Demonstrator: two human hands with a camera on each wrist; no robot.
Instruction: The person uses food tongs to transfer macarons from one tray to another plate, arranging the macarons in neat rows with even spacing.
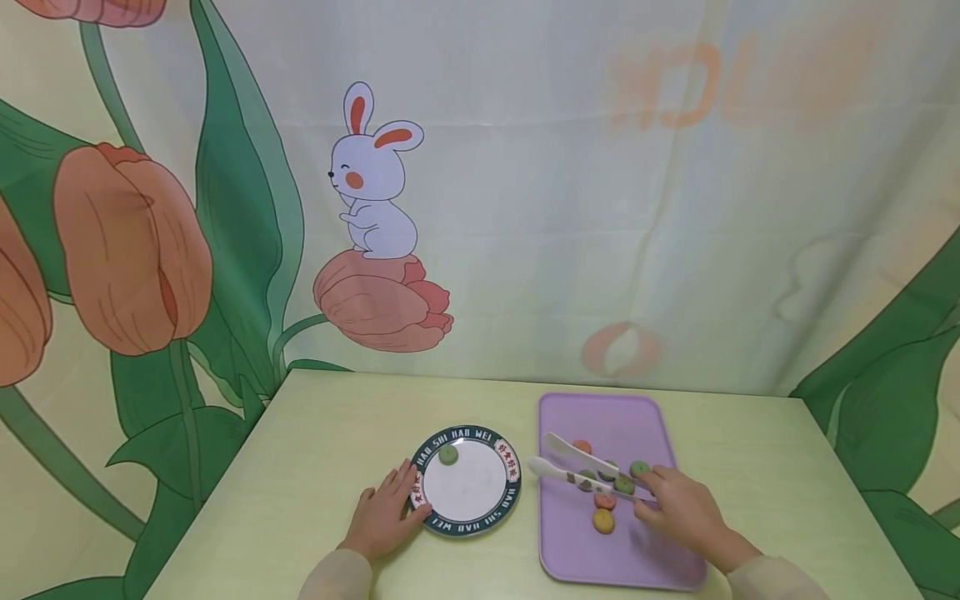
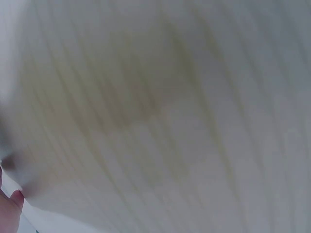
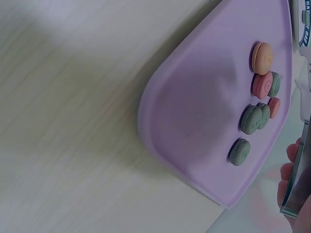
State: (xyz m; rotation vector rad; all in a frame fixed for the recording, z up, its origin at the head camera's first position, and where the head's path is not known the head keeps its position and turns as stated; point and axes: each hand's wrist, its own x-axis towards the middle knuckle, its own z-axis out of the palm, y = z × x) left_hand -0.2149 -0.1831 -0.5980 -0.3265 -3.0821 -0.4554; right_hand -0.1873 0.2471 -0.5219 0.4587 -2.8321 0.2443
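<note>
The right hand (image 1: 686, 510) curls round a pair of tongs (image 1: 551, 469), whose white tips stand apart above the left edge of a purple tray (image 1: 577, 557). On that tray sit four green macarons (image 1: 639, 469), two pink macarons (image 1: 605, 501) and one yellow-orange macaron (image 1: 603, 522). The left hand (image 1: 382, 512), fingers loosely extended, touches the rim of a round plate (image 1: 467, 493), which carries one green macaron (image 1: 448, 454) near its upper left. Both plate and tray rest on the table (image 1: 277, 500).

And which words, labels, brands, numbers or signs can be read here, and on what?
"HAO SHI HAO WEI": plate rim, repeated.
Chinese characters on the rim's white panels: too small to read surely.
Orange letter-like shapes on the backdrop: too blurred.
Macarons: faint marks, too small to read.
</note>
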